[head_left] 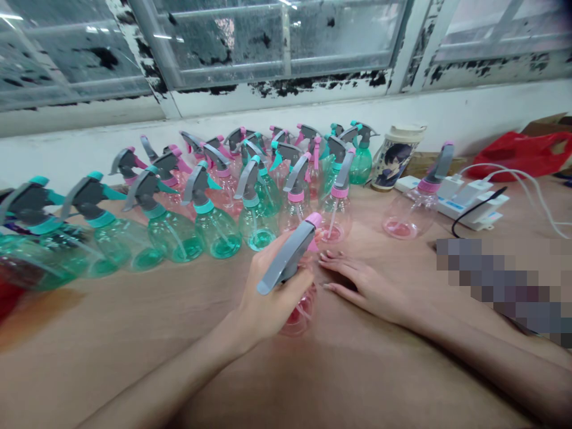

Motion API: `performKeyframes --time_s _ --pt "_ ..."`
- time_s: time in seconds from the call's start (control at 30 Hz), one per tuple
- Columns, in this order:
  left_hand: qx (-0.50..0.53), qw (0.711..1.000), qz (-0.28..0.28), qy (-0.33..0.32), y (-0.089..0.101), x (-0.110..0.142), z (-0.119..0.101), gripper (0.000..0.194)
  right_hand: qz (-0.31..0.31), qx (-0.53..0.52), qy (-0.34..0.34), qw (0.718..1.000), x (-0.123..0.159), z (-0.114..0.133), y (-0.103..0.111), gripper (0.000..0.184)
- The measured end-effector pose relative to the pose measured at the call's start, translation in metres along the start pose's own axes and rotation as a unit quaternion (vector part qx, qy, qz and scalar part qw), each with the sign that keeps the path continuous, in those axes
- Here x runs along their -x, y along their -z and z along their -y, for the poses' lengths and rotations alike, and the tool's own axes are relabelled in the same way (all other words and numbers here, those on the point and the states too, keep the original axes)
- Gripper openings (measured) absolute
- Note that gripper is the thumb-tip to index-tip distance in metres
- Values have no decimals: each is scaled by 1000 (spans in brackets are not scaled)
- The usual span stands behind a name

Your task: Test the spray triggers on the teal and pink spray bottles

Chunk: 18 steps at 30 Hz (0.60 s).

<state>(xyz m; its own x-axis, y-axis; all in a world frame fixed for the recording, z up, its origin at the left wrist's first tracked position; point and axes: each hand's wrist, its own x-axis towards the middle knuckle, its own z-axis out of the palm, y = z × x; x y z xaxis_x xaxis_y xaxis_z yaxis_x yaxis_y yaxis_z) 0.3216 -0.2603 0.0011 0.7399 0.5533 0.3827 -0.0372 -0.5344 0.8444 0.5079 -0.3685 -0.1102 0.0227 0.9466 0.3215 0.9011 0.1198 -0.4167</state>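
My left hand is wrapped round the neck of a pink spray bottle, whose grey and pink trigger head shows above my fingers. The bottle is a little tilted over the table. Just to its right, my right hand rests with fingers stretched out on the tabletop, holding nothing. Behind both hands stand clear pink spray bottles and a row of green spray bottles, all with grey trigger heads. Another pink spray bottle stands apart on the right.
A printed paper cup stands by the wall. Right of it are a white power strip with plugs and cables, and a red plastic bag. A pixelated patch covers something at the right edge. Windows rise behind the table.
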Motion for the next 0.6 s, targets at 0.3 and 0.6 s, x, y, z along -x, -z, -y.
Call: performKeyframes --time_s 0.3,0.6 --pt "5 1000 2 -7 0 1 0 15 -2 1 -1 1000 1 0 0 44" --pt "-6 1000 5 -11 1 1 4 12 -4 -6 -3 1000 1 1 -1 44"
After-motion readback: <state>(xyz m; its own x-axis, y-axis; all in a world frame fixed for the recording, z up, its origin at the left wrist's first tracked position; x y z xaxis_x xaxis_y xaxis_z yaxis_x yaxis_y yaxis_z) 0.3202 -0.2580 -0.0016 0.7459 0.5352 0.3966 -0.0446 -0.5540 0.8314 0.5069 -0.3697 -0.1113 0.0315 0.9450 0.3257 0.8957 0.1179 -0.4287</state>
